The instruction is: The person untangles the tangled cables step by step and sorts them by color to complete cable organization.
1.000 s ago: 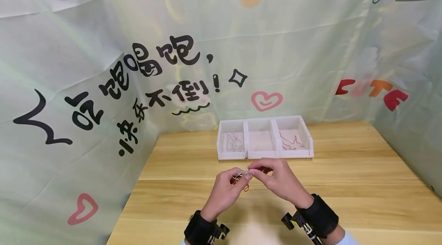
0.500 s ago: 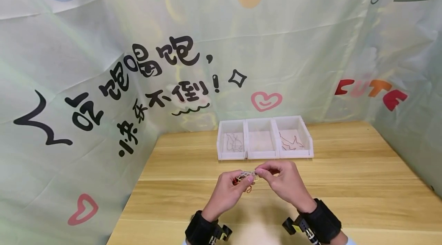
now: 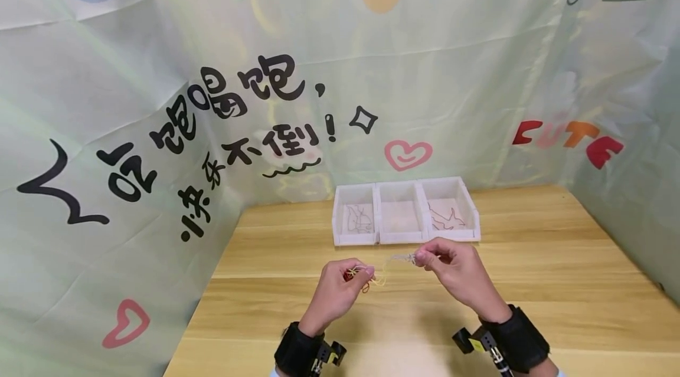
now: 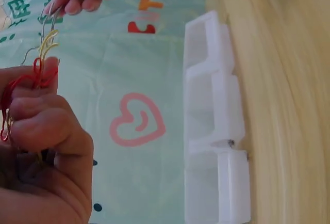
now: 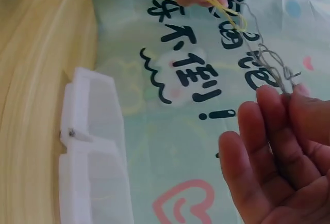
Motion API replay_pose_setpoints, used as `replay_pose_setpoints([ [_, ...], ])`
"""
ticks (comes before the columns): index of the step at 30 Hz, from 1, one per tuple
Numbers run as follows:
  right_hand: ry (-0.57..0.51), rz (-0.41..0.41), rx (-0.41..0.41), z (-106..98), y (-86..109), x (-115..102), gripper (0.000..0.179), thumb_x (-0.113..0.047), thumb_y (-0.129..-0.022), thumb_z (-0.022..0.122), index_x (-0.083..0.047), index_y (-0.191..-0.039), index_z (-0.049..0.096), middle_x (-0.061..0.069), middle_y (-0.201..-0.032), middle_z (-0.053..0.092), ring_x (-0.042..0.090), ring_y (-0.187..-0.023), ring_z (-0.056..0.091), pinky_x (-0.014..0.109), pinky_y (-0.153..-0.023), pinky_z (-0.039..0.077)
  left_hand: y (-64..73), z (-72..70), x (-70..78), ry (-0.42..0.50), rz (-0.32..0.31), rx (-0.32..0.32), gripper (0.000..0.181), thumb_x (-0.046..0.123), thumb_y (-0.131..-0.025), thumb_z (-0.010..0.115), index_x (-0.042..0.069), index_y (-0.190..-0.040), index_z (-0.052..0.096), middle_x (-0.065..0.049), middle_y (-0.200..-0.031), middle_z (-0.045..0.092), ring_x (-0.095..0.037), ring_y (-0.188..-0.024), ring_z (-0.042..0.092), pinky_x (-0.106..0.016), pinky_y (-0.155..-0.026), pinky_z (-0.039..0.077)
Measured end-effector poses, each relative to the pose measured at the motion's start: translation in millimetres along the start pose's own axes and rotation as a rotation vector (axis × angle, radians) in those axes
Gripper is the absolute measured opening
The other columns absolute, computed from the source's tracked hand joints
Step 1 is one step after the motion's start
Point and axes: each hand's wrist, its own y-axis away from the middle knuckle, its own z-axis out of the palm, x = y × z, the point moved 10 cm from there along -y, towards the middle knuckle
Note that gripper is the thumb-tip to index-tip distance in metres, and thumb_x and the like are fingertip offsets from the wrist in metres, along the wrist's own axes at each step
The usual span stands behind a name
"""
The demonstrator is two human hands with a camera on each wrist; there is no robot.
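Two hands (image 3: 336,294) (image 3: 462,276) pinching: left, looped red thread (image 4: 6,100) and yellow thread (image 5: 223,8); right, thin, kinked grey strands (image 3: 408,258).

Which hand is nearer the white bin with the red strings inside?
Right. The right hand is just in front of that bin; the left hand is farther off, forward of it and to its left.

Cloth-walled booth (image 3: 632,206): printed curtains (image 3: 462,70) around a wooden table (image 3: 249,318).

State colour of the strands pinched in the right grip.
Grey. The strands show best in the right wrist view.
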Motion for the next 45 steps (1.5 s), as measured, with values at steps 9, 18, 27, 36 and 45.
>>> replay_pose_setpoints([
  [9, -0.030, 0.058, 0.064, -31.3, 1.4, 13.7, 0.009, -0.017, -0.092, 0.059, -0.009, -0.091, 0.063, 0.005, -0.078, 0.064, 0.019, -0.069, 0.060, 0.025, -0.060, 0.052, 0.9, -43.0, -33.7, -0.133, -0.046, 0.226, 0.025, 0.036, -0.094, 0.055, 0.022, -0.076, 0.066, -0.001, -0.066, 0.061, -0.016, -0.056, 0.055, -0.025, -0.049, 0.039],
  [18, -0.088, 0.045, 0.083, -36.2, -5.5, 16.4, 0.010, -0.016, -0.090, 0.061, -0.008, -0.094, 0.064, 0.012, -0.085, 0.064, 0.020, -0.072, 0.062, 0.023, -0.064, 0.053, 4.1, -27.0, -22.5, -0.028, -0.066, 0.126, 0.025, 0.032, -0.095, 0.052, 0.016, -0.081, 0.065, -0.004, -0.064, 0.057, -0.020, -0.059, 0.052, -0.024, -0.052, 0.035],
  [27, -0.130, 0.094, 0.076, -23.5, -11.8, 12.8, 0.015, -0.019, -0.087, 0.066, -0.007, -0.096, 0.066, 0.013, -0.089, 0.065, 0.022, -0.073, 0.062, 0.023, -0.063, 0.053, 11.3, -18.1, 8.6, -0.029, -0.090, 0.073, 0.019, 0.019, -0.095, 0.054, 0.013, -0.081, 0.065, -0.007, -0.069, 0.061, -0.014, -0.056, 0.050, -0.022, -0.052, 0.035],
  [36, -0.061, 0.116, 0.129, -12.5, -29.8, 3.5, 0.018, -0.021, -0.086, 0.067, -0.005, -0.093, 0.068, 0.012, -0.079, 0.064, 0.025, -0.070, 0.060, 0.023, -0.056, 0.049, 15.4, -12.4, 9.1, -0.041, -0.087, 0.061, 0.019, 0.020, -0.094, 0.055, 0.016, -0.080, 0.066, -0.004, -0.068, 0.062, -0.009, -0.053, 0.046, -0.020, -0.050, 0.031],
  [45, -0.027, 0.132, 0.202, 11.1, -66.2, 56.1, 0.023, -0.035, -0.083, 0.069, -0.014, -0.091, 0.071, 0.008, -0.080, 0.067, 0.022, -0.067, 0.060, 0.025, -0.054, 0.050, 14.6, -6.3, -28.0, -0.039, -0.113, 0.055, 0.026, 0.034, -0.094, 0.055, 0.015, -0.083, 0.068, 0.002, -0.069, 0.062, -0.012, -0.053, 0.050, -0.021, -0.048, 0.034],
])
